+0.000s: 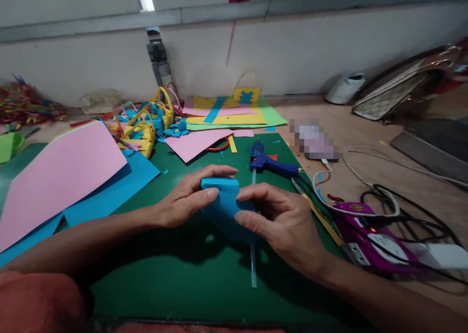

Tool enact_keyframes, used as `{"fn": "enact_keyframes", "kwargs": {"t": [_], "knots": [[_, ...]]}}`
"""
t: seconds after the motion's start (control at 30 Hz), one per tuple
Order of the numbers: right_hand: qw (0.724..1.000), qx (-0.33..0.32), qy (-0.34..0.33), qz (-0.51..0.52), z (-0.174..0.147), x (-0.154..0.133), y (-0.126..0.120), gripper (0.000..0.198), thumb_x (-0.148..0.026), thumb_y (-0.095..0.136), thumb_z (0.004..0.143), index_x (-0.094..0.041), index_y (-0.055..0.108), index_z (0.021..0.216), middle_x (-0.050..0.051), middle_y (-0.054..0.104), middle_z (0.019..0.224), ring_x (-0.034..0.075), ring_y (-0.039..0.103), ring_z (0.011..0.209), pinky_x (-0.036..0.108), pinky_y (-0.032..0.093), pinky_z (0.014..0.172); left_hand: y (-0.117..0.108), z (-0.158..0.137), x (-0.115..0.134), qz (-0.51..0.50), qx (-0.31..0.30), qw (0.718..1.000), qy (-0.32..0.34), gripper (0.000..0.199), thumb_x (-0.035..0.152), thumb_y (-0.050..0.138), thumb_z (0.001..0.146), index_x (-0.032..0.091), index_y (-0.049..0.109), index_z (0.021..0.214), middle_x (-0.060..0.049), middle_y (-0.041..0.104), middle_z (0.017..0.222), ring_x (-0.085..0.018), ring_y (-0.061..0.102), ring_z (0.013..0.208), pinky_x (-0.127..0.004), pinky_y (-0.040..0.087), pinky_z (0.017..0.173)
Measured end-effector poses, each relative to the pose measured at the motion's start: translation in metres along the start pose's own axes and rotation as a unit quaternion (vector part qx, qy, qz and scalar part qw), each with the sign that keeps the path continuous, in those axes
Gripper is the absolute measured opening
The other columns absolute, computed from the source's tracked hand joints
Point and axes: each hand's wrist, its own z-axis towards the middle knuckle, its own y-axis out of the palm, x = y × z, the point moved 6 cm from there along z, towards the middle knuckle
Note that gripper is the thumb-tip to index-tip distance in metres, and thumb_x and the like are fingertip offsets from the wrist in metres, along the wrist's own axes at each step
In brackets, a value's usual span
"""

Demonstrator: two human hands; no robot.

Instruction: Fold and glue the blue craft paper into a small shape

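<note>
A piece of folded blue paper, with a narrow flap bent over along its top, is held up above the green mat. My left hand grips its left edge, thumb in front and fingers behind. At the right edge, my right hand pinches it between thumb and fingers. Just beyond the paper lies a blue glue gun, its nozzle pointing away from me. A clear glue stick runs back from it, passing behind the paper and showing again below.
Pink sheets and blue sheets lie at left. Small yellow paper baskets stand behind them. To the right are a cutter, a purple power strip, tangled cables and a phone.
</note>
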Motion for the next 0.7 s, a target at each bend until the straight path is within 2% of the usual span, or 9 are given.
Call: {"fn": "enact_keyframes", "kwargs": {"t": [0.17,0.33,0.47,0.7], "knots": [[0.998,-0.01,0.023,0.061,0.0,0.002,0.001,0.023,-0.023,0.075,0.06,-0.019,0.063,0.079,0.0,0.066,0.075,0.013,0.061,0.065,0.022,0.049,0.056,-0.001,-0.001,-0.006,-0.035,0.016,0.999,-0.009,0.04,0.037,0.05,0.086,0.022,0.051,0.124,-0.007,0.056,0.125,-0.026,0.053,0.112,-0.035,0.042,0.093],[0.997,-0.026,-0.062,-0.022,0.0,-0.008,0.001,0.005,-0.018,0.069,0.067,-0.019,0.066,0.071,0.002,0.069,0.082,0.014,0.063,0.073,0.023,0.05,0.065,0.0,-0.001,-0.005,-0.044,0.009,0.999,-0.004,0.039,0.036,0.05,0.087,0.023,0.051,0.123,-0.006,0.056,0.125,-0.024,0.053,0.111,-0.034,0.041,0.093],[0.991,0.008,-0.113,-0.076,-0.001,-0.015,-0.003,0.008,-0.013,0.065,0.071,-0.02,0.067,0.067,0.001,0.07,0.08,0.013,0.064,0.071,0.023,0.051,0.069,0.001,0.0,-0.005,-0.027,0.008,1.0,-0.005,0.039,0.036,0.049,0.087,0.021,0.051,0.123,-0.006,0.056,0.123,-0.024,0.052,0.111,-0.033,0.04,0.093],[0.986,0.031,-0.123,-0.107,-0.002,-0.019,-0.003,0.009,-0.013,0.065,0.07,-0.019,0.065,0.064,0.0,0.069,0.072,0.012,0.064,0.064,0.021,0.051,0.063,0.004,-0.001,0.0,0.012,-0.012,1.0,0.0,0.042,0.037,0.047,0.087,0.02,0.048,0.125,-0.007,0.056,0.122,-0.025,0.052,0.111,-0.034,0.04,0.093]]}}
